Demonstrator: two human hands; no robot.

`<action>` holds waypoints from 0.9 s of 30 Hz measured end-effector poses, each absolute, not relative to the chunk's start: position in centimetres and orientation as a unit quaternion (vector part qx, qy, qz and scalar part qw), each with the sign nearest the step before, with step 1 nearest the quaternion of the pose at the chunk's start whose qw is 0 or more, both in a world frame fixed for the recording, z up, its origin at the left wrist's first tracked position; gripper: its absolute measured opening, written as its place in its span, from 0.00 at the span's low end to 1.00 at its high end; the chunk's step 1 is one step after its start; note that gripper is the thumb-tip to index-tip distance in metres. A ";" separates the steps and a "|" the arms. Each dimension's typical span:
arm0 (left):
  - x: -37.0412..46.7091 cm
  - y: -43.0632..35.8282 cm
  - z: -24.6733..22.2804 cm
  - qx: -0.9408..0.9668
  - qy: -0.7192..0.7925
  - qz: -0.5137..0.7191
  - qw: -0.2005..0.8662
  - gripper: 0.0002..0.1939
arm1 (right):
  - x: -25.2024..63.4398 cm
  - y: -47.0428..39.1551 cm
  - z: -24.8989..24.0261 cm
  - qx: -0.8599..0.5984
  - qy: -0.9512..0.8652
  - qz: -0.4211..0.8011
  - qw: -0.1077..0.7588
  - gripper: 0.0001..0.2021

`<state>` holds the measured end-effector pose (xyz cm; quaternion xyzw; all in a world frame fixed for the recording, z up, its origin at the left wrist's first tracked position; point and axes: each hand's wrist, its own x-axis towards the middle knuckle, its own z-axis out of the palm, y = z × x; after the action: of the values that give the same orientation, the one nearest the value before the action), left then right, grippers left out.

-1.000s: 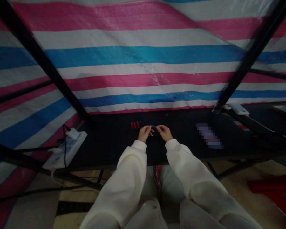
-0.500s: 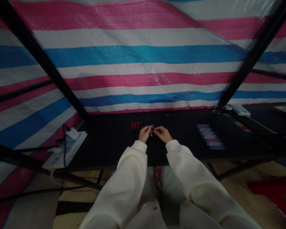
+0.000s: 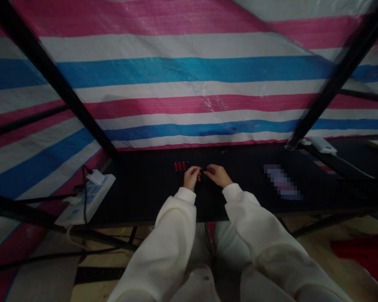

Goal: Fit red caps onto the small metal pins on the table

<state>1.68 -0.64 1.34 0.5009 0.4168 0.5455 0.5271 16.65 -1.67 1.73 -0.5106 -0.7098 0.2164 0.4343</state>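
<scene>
Over the middle of the black table, my left hand and my right hand are held close together, a small gap between their fingertips. Both hands have their fingers pinched together. Something small and dark shows near the fingertips, too small and dim to name. Just beyond my left hand lie several short red cylinders with dark ends, side by side in a row. A few tiny light-coloured bits lie near the table's back edge.
A white power strip with plugs and cables sits at the left end. A pixelated flat object lies to the right. A white device with a cable is at the back right. Black frame posts slope down to the table before striped sheeting.
My right hand has drawn slightly to the right, widening the gap between my fingertips. My left hand has hardly moved. The view has shifted a little.
</scene>
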 end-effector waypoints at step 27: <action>2.3 -1.2 2.2 0.563 0.435 0.459 0.532 0.11 | 20.2 8.0 -0.1 -0.715 -0.616 0.128 0.305 0.11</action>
<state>2.32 -1.21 2.22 0.5632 0.4351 0.4586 0.5321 20.15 8.00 -0.14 -0.7148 -0.6165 0.1276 0.3046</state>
